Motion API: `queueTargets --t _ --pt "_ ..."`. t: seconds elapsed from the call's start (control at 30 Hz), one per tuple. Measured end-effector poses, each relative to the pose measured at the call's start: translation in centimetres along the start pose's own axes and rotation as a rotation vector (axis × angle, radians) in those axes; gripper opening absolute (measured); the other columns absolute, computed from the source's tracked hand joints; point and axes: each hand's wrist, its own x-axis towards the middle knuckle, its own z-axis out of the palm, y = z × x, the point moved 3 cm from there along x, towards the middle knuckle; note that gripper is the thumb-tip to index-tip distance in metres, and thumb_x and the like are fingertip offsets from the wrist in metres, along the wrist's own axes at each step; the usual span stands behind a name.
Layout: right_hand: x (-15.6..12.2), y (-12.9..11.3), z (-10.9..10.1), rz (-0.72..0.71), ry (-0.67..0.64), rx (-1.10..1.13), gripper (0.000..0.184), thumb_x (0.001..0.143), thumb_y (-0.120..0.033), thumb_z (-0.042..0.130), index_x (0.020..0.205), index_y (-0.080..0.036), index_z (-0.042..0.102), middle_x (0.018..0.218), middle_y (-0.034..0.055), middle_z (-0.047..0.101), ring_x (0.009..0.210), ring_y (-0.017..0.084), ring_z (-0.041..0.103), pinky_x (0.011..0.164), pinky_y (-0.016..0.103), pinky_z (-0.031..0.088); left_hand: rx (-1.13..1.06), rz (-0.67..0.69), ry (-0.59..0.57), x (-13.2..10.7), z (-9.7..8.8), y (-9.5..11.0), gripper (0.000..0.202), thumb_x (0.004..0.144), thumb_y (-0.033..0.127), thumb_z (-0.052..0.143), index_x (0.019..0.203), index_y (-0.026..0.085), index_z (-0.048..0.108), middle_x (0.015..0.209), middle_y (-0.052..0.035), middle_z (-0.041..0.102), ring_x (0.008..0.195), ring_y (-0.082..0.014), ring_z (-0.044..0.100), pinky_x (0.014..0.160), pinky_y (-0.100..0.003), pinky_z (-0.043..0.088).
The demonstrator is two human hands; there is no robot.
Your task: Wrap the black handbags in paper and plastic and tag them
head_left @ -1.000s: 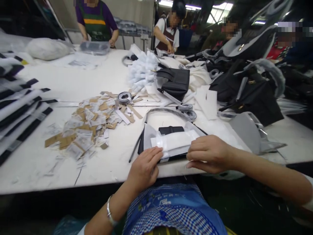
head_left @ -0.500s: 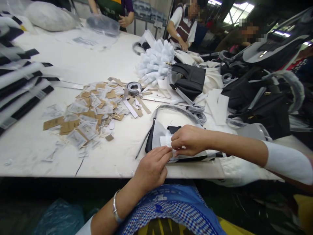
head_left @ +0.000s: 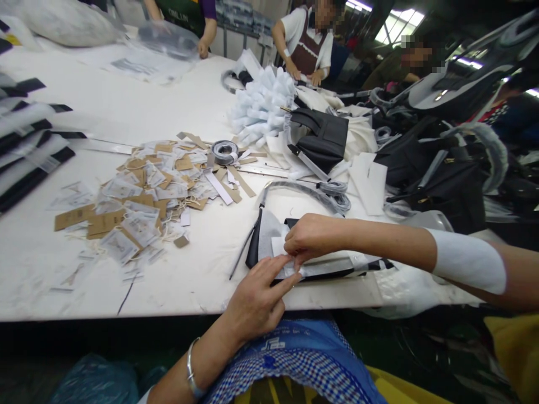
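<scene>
In front of me at the table edge lies a black handbag [head_left: 253,247], partly covered by white wrapping sheet. Its handle [head_left: 301,188], wrapped in clear film, arches away from me. My left hand [head_left: 260,289] rests on the bag's near side, fingers stretched out and spread. Closed in a pinch, my right hand [head_left: 311,238] presses down on the wrapping beside the left fingertips. What its fingers pinch is hidden. A small white piece [head_left: 278,246] shows next to the right knuckles.
Left of the bag lies a heap of brown tags and small clear packets [head_left: 143,196]. Beyond are a tape-like roll [head_left: 224,152], white foam rolls [head_left: 265,104] and another black bag [head_left: 320,134]. More black bags [head_left: 450,185] are piled right. Co-workers [head_left: 305,47] stand across the table [head_left: 101,106].
My left index finger has spread away from the others across the wrapping. The right hand stays pinched at nearly the same spot on the bag. The view has shifted slightly.
</scene>
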Motion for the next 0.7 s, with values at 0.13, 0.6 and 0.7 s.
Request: queueTargets --t 0.13,0.6,0.7 --pt "0.6 0.1 -0.4 0.014 -0.06 -0.033 0.023 0.092 -0.042 0.063 0.09 -0.021 0.072 0.084 0.0046 0.074 0.071 0.016 0.062 0.056 0.026 0.025 0.041 0.022 -0.036 -0.2 0.1 0.0 0.071 0.074 0.003 0.05 0.143 0.021 0.047 0.154 -0.0156 0.034 0.143 -0.031 0.033 0.115 -0.056 0.034" --pt "3.0 1.3 -0.1 -0.164 -0.027 -0.205 0.031 0.089 -0.05 0.063 0.081 -0.021 0.072 0.074 0.0046 0.073 0.064 0.017 0.061 0.059 0.03 0.026 0.133 -0.067 -0.036 0.0 0.7 1.1 0.072 0.073 0.006 0.053 0.144 0.018 0.046 0.151 -0.0177 0.037 0.143 -0.0343 0.032 0.114 -0.06 0.034" --pt "3.3 1.2 -0.5 -0.224 -0.023 -0.229 0.029 0.088 -0.049 0.065 0.08 -0.022 0.072 0.071 0.0039 0.072 0.064 0.018 0.061 0.061 0.03 0.029 0.147 -0.06 -0.05 -0.1 0.7 1.1 0.073 0.072 0.005 0.052 0.144 0.019 0.045 0.151 -0.0166 0.038 0.142 -0.0328 0.034 0.115 -0.059 0.034"
